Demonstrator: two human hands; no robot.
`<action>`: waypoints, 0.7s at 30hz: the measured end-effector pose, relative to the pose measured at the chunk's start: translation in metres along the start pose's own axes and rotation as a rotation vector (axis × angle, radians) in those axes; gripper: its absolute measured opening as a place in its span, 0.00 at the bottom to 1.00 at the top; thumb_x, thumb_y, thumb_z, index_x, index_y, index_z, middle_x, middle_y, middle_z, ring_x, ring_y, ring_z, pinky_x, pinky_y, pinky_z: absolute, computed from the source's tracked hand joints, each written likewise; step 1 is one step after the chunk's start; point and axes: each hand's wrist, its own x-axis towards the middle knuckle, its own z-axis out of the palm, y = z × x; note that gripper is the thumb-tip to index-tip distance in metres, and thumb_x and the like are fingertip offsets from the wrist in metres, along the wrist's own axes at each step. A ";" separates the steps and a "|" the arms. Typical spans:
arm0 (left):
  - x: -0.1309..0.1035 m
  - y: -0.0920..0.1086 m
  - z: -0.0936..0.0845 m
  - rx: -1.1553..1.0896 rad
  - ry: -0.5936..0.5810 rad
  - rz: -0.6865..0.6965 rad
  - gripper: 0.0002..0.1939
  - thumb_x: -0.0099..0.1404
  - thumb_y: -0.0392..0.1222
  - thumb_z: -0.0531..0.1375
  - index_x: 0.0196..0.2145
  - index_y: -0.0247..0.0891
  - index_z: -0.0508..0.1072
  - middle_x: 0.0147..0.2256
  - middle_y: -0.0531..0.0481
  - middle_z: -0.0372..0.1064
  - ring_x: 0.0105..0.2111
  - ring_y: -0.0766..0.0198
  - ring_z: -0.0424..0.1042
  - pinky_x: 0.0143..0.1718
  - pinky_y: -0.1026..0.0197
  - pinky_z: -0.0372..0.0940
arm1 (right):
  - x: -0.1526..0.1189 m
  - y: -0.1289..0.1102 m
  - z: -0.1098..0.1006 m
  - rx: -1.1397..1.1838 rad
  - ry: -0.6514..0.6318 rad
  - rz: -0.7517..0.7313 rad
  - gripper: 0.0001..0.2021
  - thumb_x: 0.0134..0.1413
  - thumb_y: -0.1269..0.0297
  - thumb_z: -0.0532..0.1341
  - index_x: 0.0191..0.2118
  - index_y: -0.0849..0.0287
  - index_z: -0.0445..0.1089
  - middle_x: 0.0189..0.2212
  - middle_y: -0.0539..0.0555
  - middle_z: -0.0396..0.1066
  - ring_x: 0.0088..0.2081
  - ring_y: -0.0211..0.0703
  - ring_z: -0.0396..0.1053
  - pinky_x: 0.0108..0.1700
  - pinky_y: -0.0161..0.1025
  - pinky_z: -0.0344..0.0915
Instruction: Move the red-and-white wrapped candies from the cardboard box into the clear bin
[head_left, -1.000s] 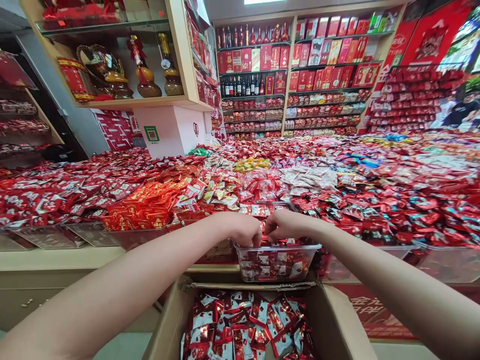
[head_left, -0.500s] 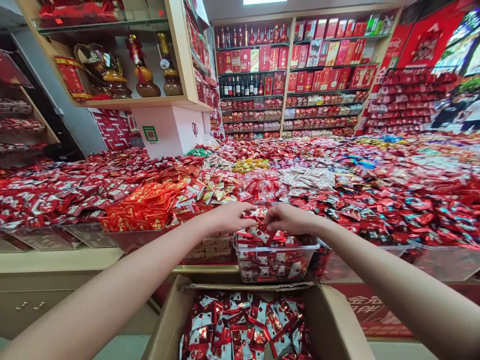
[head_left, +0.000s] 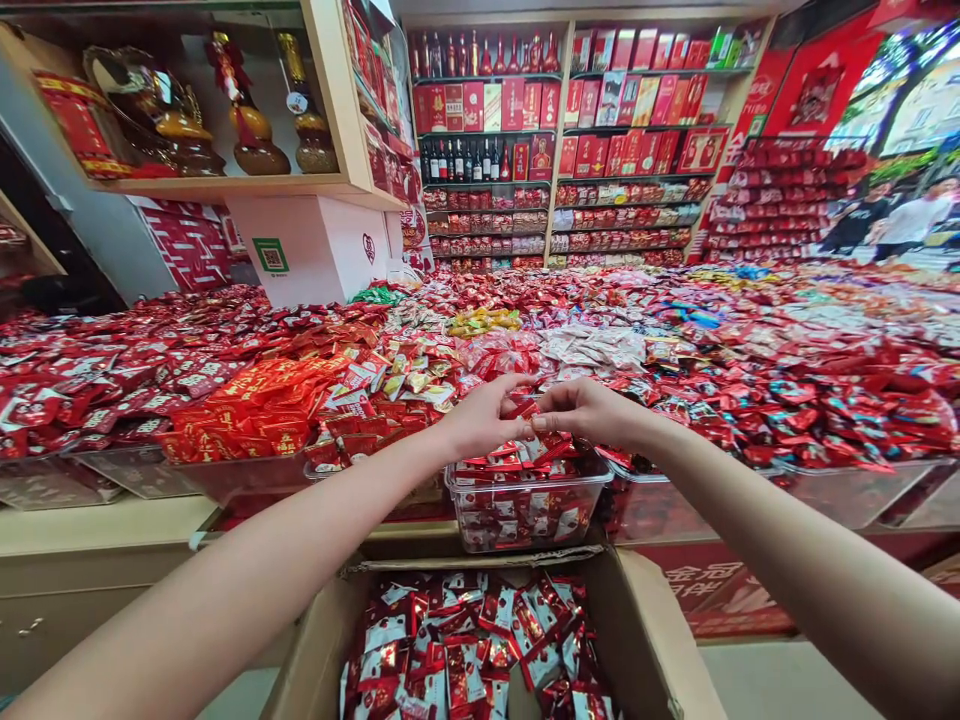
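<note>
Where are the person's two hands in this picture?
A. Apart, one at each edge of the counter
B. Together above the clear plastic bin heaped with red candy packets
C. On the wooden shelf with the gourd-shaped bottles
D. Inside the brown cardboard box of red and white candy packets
B: the left hand and right hand meet fingertip to fingertip over the clear plastic bin, which stands beyond the brown cardboard box.

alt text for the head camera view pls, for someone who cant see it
Two bare hands, left hand and right hand, meet above a clear plastic bin heaped with red-wrapped candies, pinching wrappers between the fingertips. Below, an open cardboard box holds similar candies; behind stretches a wide candy display and shelves of red boxes.
</note>
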 end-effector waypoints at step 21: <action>0.016 0.005 0.013 0.719 -0.659 -0.088 0.12 0.42 0.40 0.62 0.29 0.39 0.75 0.24 0.53 0.72 0.20 0.67 0.63 0.19 0.67 0.53 | -0.013 0.011 -0.011 -0.732 -0.136 0.077 0.07 0.36 0.73 0.54 0.25 0.58 0.68 0.21 0.49 0.69 0.24 0.36 0.64 0.24 0.30 0.56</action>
